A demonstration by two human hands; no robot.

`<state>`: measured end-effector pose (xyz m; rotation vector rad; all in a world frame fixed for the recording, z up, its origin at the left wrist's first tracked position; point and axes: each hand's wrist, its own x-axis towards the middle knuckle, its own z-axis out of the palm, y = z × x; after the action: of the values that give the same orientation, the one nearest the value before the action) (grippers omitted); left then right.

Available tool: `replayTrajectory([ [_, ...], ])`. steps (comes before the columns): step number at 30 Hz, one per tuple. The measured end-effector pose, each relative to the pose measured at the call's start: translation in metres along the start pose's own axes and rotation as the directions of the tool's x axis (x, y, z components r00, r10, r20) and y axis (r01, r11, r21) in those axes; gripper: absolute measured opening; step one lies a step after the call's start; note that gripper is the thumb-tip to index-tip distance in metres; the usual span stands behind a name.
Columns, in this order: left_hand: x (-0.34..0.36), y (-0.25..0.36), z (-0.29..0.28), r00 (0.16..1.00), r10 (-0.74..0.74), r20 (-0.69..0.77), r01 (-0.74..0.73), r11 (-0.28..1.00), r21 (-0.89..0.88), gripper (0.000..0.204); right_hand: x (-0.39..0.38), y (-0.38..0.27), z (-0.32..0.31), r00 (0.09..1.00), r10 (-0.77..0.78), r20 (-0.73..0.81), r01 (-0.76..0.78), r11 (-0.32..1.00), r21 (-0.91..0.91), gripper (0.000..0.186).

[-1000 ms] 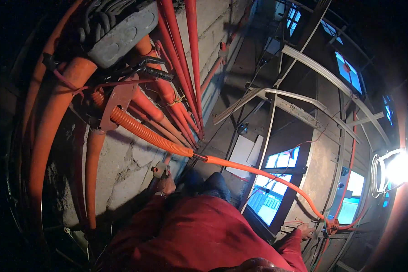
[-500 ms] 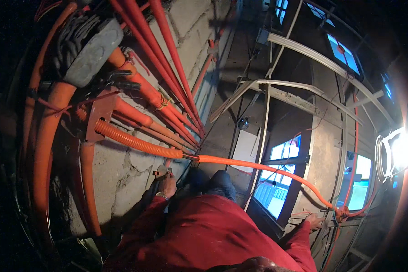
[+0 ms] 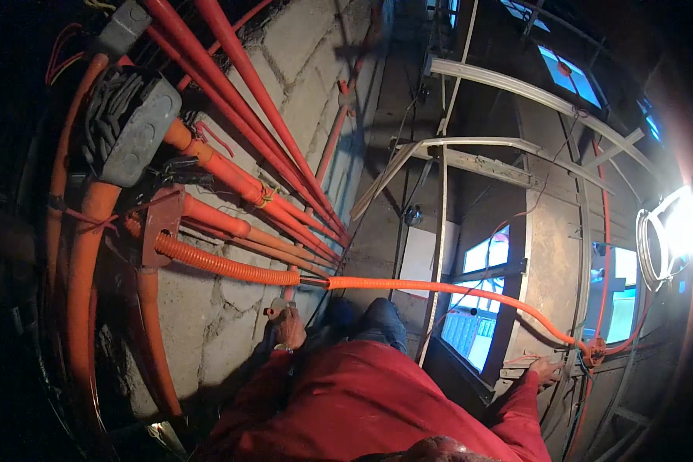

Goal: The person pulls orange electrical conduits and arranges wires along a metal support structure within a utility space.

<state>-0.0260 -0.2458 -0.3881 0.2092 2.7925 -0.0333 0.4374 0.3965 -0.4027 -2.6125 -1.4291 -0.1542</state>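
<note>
My left hand (image 3: 289, 329) is low beside the block wall, closed around a small orange-brown pipe fitting (image 3: 272, 312); the fingers partly hide it. Well to the right, my right hand (image 3: 547, 371) has its fingers curled over a metal framing strip (image 3: 513, 373). Beside it sits a small orange junction box (image 3: 594, 352). From that box an orange corrugated conduit (image 3: 454, 288) runs left across my front. It meets a second corrugated conduit (image 3: 231, 265), which comes out of a reddish box (image 3: 164, 229). Dark wires (image 3: 313, 282) show in the gap between the two conduits.
Several red and orange pipes (image 3: 246, 85) run along the block wall (image 3: 285, 54) at the left, near a grey junction box (image 3: 141, 131). Metal framing (image 3: 508, 77) hangs at the right. A bright work lamp (image 3: 685, 231) glares at the far right. Windows (image 3: 477, 308) show below.
The view has turned slightly, so the pipes, conduit and frame sit a little farther left. Both hands stay at the same fitting and strip.
</note>
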Motion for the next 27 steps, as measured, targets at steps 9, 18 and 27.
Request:
replayTrajectory([
  [9, 0.005, 0.000, 0.020, 0.996, -0.089, -0.023, 0.091, 0.986, 0.141, 0.054, -0.005, -0.003, -0.004, 1.000, 0.008, 0.017, -0.008, 1.000, -0.027, 0.066],
  [18, 0.014, -0.010, 0.036, 0.997, -0.052, 0.063, 0.047, 0.995, 0.082, 0.063, -0.009, -0.007, -0.007, 0.999, -0.006, 0.044, 0.008, 0.999, -0.032, 0.069],
  [27, 0.019, -0.023, 0.052, 0.994, 0.046, -0.097, -0.034, 0.992, 0.122, 0.059, -0.010, -0.008, -0.006, 1.000, -0.013, -0.003, 0.013, 0.998, -0.067, 0.068],
])
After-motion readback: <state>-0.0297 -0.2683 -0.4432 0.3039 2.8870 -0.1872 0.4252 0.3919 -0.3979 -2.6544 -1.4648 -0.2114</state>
